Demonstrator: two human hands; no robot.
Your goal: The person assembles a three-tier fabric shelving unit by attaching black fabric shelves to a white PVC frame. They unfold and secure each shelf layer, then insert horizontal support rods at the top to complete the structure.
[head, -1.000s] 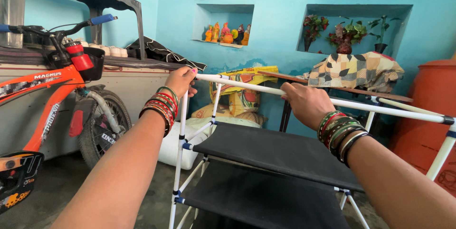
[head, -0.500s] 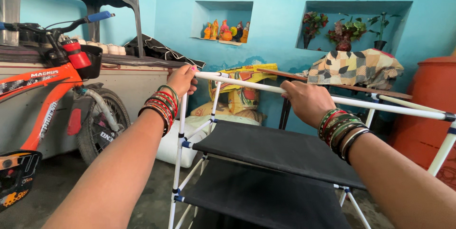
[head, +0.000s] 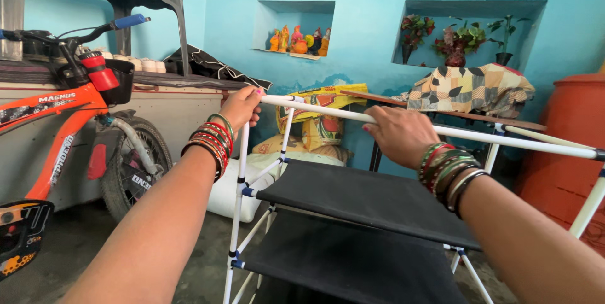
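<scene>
A white top rail (head: 441,130) of a light rack is held by both hands, and it is seen running from the near-left corner of the frame away to the right, its long axis lying almost level across the view. The left hand (head: 241,106) is closed around the rail's left end, right at the corner where an upright white post (head: 239,190) meets it, with the fingers curled over the tube. The right hand (head: 399,134) is wrapped over the rail further along to the right, fingers draped across the top and the thumb hidden beneath. Thus the rail is grasped at two points, the left hand being at its end and the right hand nearer its middle; the long free stretch is left to the right of the right hand. Two black fabric shelves (head: 372,200) are slung below the rail, one above the other, directly under the hands. Stacks of coloured bangles (head: 211,140) are worn on both wrists. An orange bicycle (head: 57,127) is parked at the left, well apart from the rack, and a turquoise wall (head: 365,26) with niches is seen beyond.
</scene>
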